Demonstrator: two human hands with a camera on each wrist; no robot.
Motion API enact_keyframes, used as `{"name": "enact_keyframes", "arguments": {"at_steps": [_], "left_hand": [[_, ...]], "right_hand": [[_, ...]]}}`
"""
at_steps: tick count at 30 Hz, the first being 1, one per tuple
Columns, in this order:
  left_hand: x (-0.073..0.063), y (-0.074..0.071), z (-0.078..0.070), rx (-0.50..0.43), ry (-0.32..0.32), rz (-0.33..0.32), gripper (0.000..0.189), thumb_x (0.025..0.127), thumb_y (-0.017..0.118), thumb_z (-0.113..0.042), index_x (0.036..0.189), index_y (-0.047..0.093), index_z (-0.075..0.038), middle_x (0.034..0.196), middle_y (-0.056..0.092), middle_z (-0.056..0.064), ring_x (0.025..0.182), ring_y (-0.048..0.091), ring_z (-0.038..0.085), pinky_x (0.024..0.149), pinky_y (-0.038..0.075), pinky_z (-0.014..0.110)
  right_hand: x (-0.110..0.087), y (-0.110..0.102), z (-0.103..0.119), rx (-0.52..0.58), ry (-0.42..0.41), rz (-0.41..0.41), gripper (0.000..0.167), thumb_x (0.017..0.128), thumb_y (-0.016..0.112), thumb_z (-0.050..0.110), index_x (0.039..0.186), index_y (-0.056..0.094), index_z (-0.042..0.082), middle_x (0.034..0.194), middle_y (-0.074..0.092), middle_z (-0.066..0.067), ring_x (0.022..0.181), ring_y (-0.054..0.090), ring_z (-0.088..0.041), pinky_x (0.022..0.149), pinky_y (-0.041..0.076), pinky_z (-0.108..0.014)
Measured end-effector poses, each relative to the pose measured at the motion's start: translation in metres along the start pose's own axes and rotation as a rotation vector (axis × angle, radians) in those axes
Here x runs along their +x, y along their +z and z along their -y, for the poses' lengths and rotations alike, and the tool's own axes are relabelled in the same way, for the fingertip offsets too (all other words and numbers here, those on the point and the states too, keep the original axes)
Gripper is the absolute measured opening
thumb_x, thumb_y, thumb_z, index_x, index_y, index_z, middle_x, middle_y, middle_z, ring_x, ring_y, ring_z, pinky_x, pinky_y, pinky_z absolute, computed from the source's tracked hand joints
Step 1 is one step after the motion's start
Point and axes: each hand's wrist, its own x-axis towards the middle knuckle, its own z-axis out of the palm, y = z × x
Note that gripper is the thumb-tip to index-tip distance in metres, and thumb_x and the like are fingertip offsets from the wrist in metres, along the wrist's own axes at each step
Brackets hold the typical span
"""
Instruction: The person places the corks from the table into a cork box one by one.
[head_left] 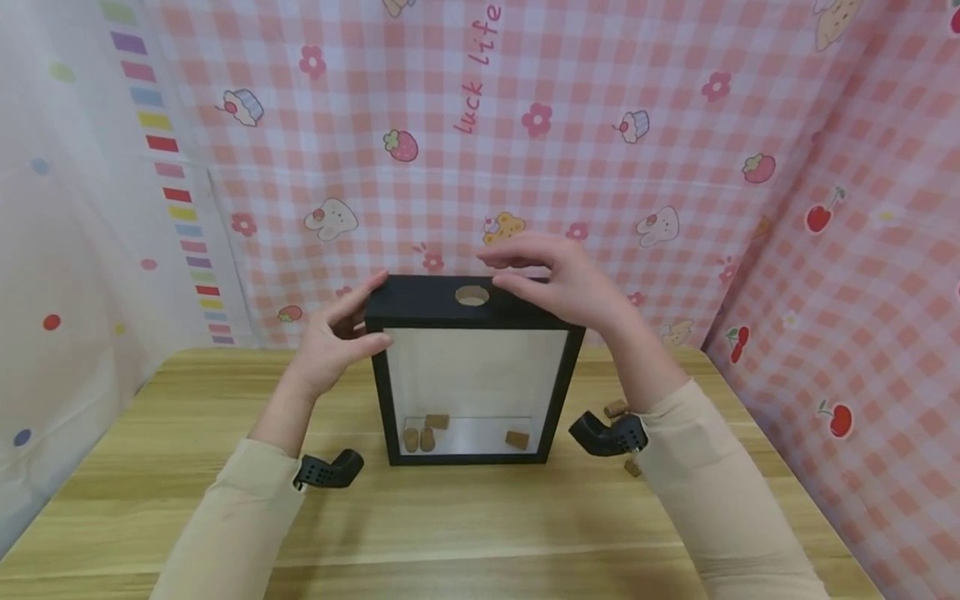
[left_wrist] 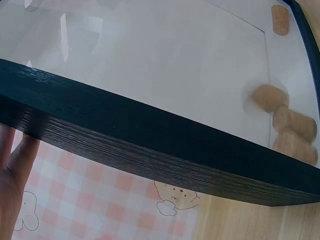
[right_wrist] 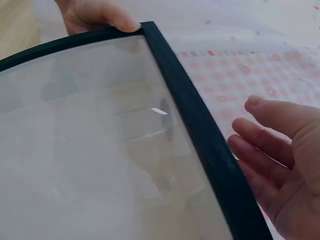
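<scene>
Two hands flank one black-framed box (head_left: pixel 476 371), between them: the left hand (head_left: pixel 324 346) grips its near upper corner, while the right hand (head_left: pixel 558 279), fingers loosely extended and thumb apart, arches over the top beside a single round hole (head_left: pixel 472 296). Below the hands, four corks (head_left: pixel 517 439) (one apart) lie inside; at least two loose corks (head_left: pixel 617 408) lie by the right wrist.

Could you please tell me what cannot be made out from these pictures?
Loose corks: how many, head view; partly covered by the right wrist camera and sleeve.
Left hand: most of it, left wrist view; cut off by the left edge.
One cork in the black box: exact outline, left wrist view; blurred.
</scene>
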Motion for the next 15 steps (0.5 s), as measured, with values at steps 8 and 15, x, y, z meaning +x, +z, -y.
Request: {"name": "enact_keyframes", "arguments": {"at_steps": [8, 15], "left_hand": [[0.000, 0.000, -0.001, 0.011, 0.007, -0.004, 0.072, 0.086, 0.066, 0.012, 0.150, 0.046, -0.014, 0.152, 0.045, 0.000, 0.131, 0.049, 0.012, 0.094, 0.045, 0.024], [0.000, 0.000, 0.000, 0.016, 0.006, -0.007, 0.072, 0.086, 0.066, 0.013, 0.150, 0.046, -0.014, 0.151, 0.046, -0.003, 0.131, 0.049, 0.011, 0.095, 0.045, 0.024]], "right_hand": [[-0.033, -0.020, -0.001, 0.043, -0.021, -0.126, 0.037, 0.090, 0.068, -0.005, 0.126, 0.067, 0.001, 0.116, 0.070, -0.009, 0.109, 0.063, -0.015, 0.098, 0.046, -0.033], [-0.069, -0.034, -0.002, 0.094, -0.053, -0.195, 0.044, 0.083, 0.063, -0.021, 0.125, 0.064, -0.008, 0.115, 0.069, -0.010, 0.109, 0.064, -0.017, 0.093, 0.047, -0.027]]}}
